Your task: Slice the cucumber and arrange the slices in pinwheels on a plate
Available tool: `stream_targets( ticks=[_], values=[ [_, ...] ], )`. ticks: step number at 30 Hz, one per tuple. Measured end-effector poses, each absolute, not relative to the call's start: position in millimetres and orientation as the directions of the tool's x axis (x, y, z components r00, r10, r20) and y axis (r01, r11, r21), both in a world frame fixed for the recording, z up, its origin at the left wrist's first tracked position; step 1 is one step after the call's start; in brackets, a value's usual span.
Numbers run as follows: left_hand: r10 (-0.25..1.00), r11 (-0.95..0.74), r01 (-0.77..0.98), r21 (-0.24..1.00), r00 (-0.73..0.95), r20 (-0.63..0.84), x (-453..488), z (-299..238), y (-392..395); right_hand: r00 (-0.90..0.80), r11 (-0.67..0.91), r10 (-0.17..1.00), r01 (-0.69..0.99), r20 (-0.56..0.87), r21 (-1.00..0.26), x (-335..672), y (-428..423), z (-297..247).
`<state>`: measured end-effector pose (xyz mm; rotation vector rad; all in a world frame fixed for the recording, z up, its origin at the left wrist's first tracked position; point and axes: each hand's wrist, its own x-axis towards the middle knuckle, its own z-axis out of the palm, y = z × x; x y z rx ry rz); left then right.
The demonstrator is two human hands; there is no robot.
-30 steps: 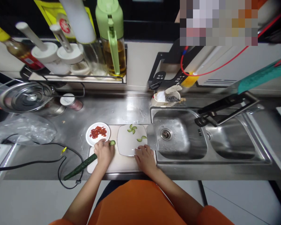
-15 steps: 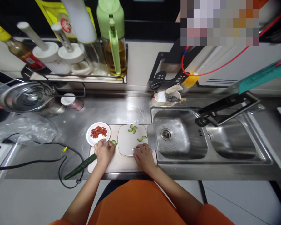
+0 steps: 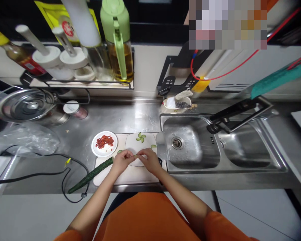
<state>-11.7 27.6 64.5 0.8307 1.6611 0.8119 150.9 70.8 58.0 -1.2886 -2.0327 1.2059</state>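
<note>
My left hand (image 3: 122,160) and my right hand (image 3: 149,160) meet over the near edge of a white square plate (image 3: 129,142). Their fingertips pinch a thin cucumber slice (image 3: 135,156) between them, mostly hidden. Several cucumber slices (image 3: 140,137) form a pinwheel at the plate's far side, and a single slice (image 3: 154,146) lies near its right edge. The cut cucumber (image 3: 91,174) rests left of my left hand, partly on a pale cutting board (image 3: 130,177). A cut cucumber piece (image 3: 119,151) sits beside the plate. The knife (image 3: 163,145) lies right of the plate, its dark handle partly behind my right hand.
A round white plate (image 3: 93,147) with chopped red pieces stands left of the square plate. A double sink (image 3: 190,164) is on the right. Black cable (image 3: 27,174), a clear plastic bag (image 3: 27,139) and a lidded pot (image 3: 32,105) occupy the left. A seasoning rack (image 3: 90,83) hangs behind.
My left hand has left the cucumber and moved right over the plate. My right hand has shifted slightly left to meet it. One slice at the plate's right no longer shows there.
</note>
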Motion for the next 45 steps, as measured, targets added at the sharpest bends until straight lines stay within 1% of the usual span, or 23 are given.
stream_targets(
  ticks=[3,5,8,11,16,18,20,24,27,30,34,39,45],
  values=[
    [0.777,0.601,-0.094,0.793,-0.163,-0.608,-5.4,64.5,32.7,-0.424,0.155,0.901,0.508,-0.089,-0.847,161.3,72.9,61.3],
    [0.698,0.681,-0.202,0.704,-0.111,-0.708,-2.1,64.3,35.4,-0.404,0.155,0.912,0.504,-0.074,-0.850,169.1,73.0,62.4],
    [0.573,0.790,-0.271,0.550,0.009,-0.819,5.4,62.2,39.5,-0.403,0.172,0.914,0.501,-0.053,-0.848,179.5,71.2,63.6],
    [0.530,0.821,-0.302,0.485,0.087,-0.843,15.0,57.2,44.8,-0.414,0.178,0.908,0.508,-0.058,-0.843,187.4,67.9,64.7],
    [0.549,0.793,-0.361,0.490,0.077,-0.832,25.9,45.2,57.0,-0.358,0.105,0.924,0.574,-0.134,-0.812,198.2,64.0,61.6],
    [0.568,0.790,-0.321,0.522,0.063,-0.821,28.6,40.6,63.0,-0.312,0.060,0.935,0.609,-0.169,-0.791,201.5,64.4,57.4],
    [0.611,0.775,-0.236,0.586,0.045,-0.790,31.6,36.6,69.7,-0.261,0.018,0.945,0.642,-0.197,-0.766,203.6,66.0,51.8],
    [0.721,0.693,-0.017,0.721,-0.021,-0.693,38.7,30.1,83.6,-0.163,-0.058,0.958,0.696,-0.237,-0.716,203.8,72.0,40.5],
    [0.806,0.590,0.187,0.786,-0.072,-0.587,43.7,26.7,91.4,-0.100,-0.110,0.955,0.753,-0.278,-0.649,201.2,76.9,35.3],
    [0.862,0.494,0.377,0.783,-0.098,-0.497,47.7,25.0,96.1,-0.059,-0.118,0.952,0.835,-0.300,-0.537,197.4,81.1,34.3],
    [0.905,0.401,0.511,0.760,-0.095,-0.414,52.0,25.5,99.4,-0.036,-0.098,0.951,0.908,-0.308,-0.408,192.1,84.8,37.7],
    [0.913,0.377,0.576,0.726,-0.096,-0.397,54.2,25.0,101.0,-0.011,-0.115,0.937,0.934,-0.348,-0.339,187.1,87.4,41.9],
    [0.913,0.372,0.603,0.706,-0.103,-0.394,54.0,23.2,100.8,0.007,-0.128,0.935,0.939,-0.355,-0.318,184.1,88.0,42.0]
  ],
)
